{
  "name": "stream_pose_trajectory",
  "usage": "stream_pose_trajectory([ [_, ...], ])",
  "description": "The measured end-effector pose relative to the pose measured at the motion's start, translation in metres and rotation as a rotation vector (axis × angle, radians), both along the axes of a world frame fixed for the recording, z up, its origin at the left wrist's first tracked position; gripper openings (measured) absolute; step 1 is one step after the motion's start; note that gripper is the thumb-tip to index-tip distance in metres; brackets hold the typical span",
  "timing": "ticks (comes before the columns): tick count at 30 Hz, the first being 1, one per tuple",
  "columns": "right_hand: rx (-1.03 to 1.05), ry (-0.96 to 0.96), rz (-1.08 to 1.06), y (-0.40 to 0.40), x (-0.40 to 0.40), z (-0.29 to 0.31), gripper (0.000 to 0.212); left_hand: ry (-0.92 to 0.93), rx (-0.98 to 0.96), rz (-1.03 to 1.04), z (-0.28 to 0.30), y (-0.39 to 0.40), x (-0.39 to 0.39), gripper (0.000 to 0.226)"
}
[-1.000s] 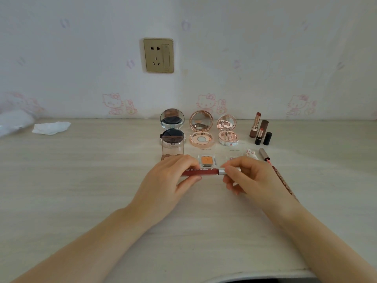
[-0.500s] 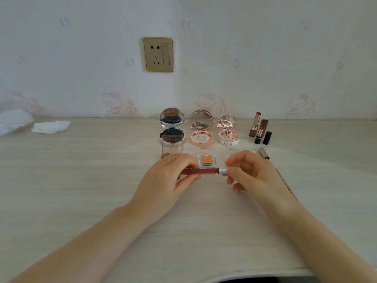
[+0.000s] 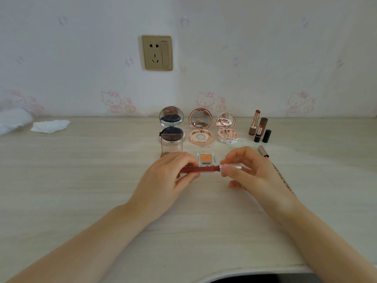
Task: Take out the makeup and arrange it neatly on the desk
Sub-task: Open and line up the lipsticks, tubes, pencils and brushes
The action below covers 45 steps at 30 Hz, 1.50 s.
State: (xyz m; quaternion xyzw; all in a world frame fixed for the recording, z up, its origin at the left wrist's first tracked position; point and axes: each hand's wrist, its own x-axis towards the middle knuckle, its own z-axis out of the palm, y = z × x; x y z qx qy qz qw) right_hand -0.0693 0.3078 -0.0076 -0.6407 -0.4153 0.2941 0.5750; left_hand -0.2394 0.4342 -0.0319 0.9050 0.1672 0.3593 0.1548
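A dark red lip gloss tube (image 3: 206,169) lies level between my hands, just above the desk (image 3: 81,180). My left hand (image 3: 165,178) grips the red body. My right hand (image 3: 253,172) pinches its silver cap (image 3: 232,166). Behind them stand three open round compacts: a black one (image 3: 171,127), a rose-gold one (image 3: 201,127) and a smaller pink one (image 3: 226,128). A small orange eyeshadow pan (image 3: 206,158) and a clear-lidded brown palette (image 3: 171,147) sit in front of those. Lipsticks (image 3: 259,127) stand at the right, beside a patterned pencil (image 3: 279,172) partly hidden by my right hand.
A crumpled white tissue (image 3: 50,126) and a pale plastic bag (image 3: 12,121) lie at the far left by the wall. A brass wall socket (image 3: 157,53) is above the compacts. The desk's near edge curves at the bottom (image 3: 234,272).
My right hand has shifted slightly right along the silver cap, and more of the cap shows. My left hand stays on the red tube.
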Motion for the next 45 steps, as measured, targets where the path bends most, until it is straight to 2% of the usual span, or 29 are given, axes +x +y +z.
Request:
stream_pose_trajectory([
  [3,-0.038,0.115,-0.007,0.002,-0.003,0.001,0.028,0.000,0.005,0.001,0.000,0.000,0.000,0.017],
  [5,-0.053,0.062,-0.015,0.002,-0.003,0.001,0.034,-0.003,0.010,0.001,0.000,0.000,0.000,0.020],
  [8,-0.040,-0.043,-0.059,0.002,-0.001,0.000,0.022,0.006,0.022,0.004,0.000,0.002,-0.001,0.021],
  [12,0.014,0.024,-0.116,0.003,0.005,-0.001,0.009,-0.011,-0.021,0.028,-0.002,0.002,0.000,0.012],
  [20,0.101,0.157,-0.172,0.003,0.009,-0.004,0.011,-0.025,-0.103,0.014,-0.005,-0.001,0.002,0.020],
  [23,0.148,0.137,-0.224,0.003,0.010,-0.004,0.012,-0.002,-0.113,-0.013,-0.004,-0.005,0.003,0.027],
  [28,0.239,0.117,-0.302,-0.001,0.014,0.003,0.014,-0.010,0.032,-0.052,0.001,-0.011,0.005,0.031],
  [34,0.247,0.051,-0.282,-0.015,0.038,0.028,0.017,-0.063,0.298,-0.149,0.015,-0.030,0.019,0.013],
  [40,0.193,0.081,-0.245,-0.027,0.072,0.046,0.013,-0.062,0.246,-0.341,0.019,-0.056,0.050,0.001],
  [45,0.109,0.068,-0.286,-0.036,0.106,0.046,0.014,-0.015,0.194,-0.466,0.018,-0.083,0.091,0.016],
])
